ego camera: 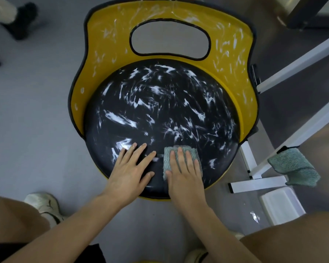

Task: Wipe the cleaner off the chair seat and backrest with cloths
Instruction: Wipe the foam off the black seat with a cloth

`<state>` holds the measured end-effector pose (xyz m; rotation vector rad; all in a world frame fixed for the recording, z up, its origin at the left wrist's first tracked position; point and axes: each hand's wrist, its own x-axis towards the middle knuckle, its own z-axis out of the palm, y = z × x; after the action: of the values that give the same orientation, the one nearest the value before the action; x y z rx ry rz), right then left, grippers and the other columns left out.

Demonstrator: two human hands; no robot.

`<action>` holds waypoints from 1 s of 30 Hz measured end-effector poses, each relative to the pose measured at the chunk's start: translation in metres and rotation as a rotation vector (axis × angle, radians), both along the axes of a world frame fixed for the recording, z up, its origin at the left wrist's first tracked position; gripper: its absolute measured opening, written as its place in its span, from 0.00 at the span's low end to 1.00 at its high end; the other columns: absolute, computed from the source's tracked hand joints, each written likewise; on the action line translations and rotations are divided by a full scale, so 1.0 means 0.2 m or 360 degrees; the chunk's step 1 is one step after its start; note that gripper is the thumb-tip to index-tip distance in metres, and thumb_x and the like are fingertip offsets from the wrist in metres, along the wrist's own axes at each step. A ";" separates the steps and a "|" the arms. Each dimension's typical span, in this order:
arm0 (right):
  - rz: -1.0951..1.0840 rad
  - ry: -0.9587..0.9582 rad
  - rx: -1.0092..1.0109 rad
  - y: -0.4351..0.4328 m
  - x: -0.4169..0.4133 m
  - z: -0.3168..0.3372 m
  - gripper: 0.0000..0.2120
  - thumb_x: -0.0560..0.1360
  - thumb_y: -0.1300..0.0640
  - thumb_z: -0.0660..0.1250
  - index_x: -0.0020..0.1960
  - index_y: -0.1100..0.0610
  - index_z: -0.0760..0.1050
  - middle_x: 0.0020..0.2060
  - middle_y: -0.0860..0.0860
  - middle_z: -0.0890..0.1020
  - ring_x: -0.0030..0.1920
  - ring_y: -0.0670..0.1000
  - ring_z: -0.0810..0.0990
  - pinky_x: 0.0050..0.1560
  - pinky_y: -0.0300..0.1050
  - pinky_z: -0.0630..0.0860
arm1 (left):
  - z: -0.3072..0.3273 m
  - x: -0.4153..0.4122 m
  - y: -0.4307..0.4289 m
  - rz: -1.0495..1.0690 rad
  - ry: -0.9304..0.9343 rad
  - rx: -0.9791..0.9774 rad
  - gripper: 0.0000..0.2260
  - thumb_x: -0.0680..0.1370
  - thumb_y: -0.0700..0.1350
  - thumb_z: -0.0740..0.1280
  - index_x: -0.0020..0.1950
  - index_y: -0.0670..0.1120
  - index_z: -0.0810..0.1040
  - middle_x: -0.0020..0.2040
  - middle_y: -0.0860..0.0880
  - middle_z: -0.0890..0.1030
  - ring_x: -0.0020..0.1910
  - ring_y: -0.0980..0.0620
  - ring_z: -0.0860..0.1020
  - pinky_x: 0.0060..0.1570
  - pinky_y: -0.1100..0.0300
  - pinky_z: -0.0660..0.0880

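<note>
— While the right hand (184, 173) is pressing the cloth (168, 156) flat on the chair seat (160, 114), which step is going on?
— Wiping the seat is only beginning, I'd judge: white cleaner (120, 119) is streaking nearly all of the black seat, and the yellow backrest (106, 44) too.
— What are the fingers doing?
— The right hand's fingers are lying straight and close together on the cloth. The left hand (130, 168) is resting bare on the seat just beside it, fingers straight and spread, holding nothing.
— How is the cloth lying?
— It is sitting folded near the seat's front edge. Its longer side seems to be running along the hand, pointing away from the person toward the backrest.
— What is the next move calling for?
— Probably a firm push outward across the streaks, with the left hand steadying the seat. A second cloth (292, 168) is hanging on the white frame (258, 184) at the right, well apart.
</note>
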<state>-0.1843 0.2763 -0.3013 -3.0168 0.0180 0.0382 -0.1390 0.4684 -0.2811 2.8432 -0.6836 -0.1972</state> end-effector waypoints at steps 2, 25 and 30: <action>-0.0041 0.0006 0.0023 0.01 0.04 0.01 0.28 0.83 0.47 0.47 0.80 0.57 0.58 0.79 0.56 0.62 0.79 0.58 0.59 0.76 0.57 0.51 | 0.00 0.00 0.01 0.0025 0.0000 0.0015 0.27 0.81 0.61 0.52 0.78 0.53 0.67 0.78 0.46 0.65 0.79 0.41 0.60 0.76 0.39 0.59; 0.0162 0.0129 -0.0052 0.06 -0.14 0.04 0.29 0.80 0.46 0.52 0.77 0.58 0.67 0.76 0.57 0.68 0.75 0.59 0.68 0.75 0.59 0.63 | 0.00 0.04 0.02 0.0062 0.0064 0.0097 0.29 0.81 0.61 0.47 0.80 0.53 0.63 0.80 0.46 0.62 0.80 0.41 0.56 0.78 0.40 0.55; 0.0112 0.0159 0.0019 0.08 0.07 0.08 0.32 0.81 0.45 0.42 0.81 0.56 0.56 0.80 0.55 0.58 0.80 0.58 0.56 0.80 0.57 0.50 | -0.01 0.03 0.03 0.0062 0.0043 0.0135 0.29 0.81 0.61 0.47 0.80 0.53 0.64 0.80 0.46 0.62 0.80 0.42 0.56 0.78 0.40 0.54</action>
<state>-0.1703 0.2915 -0.2859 -2.9997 -0.0786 0.1946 -0.1336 0.4754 -0.2827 2.9258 -0.6280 -0.2642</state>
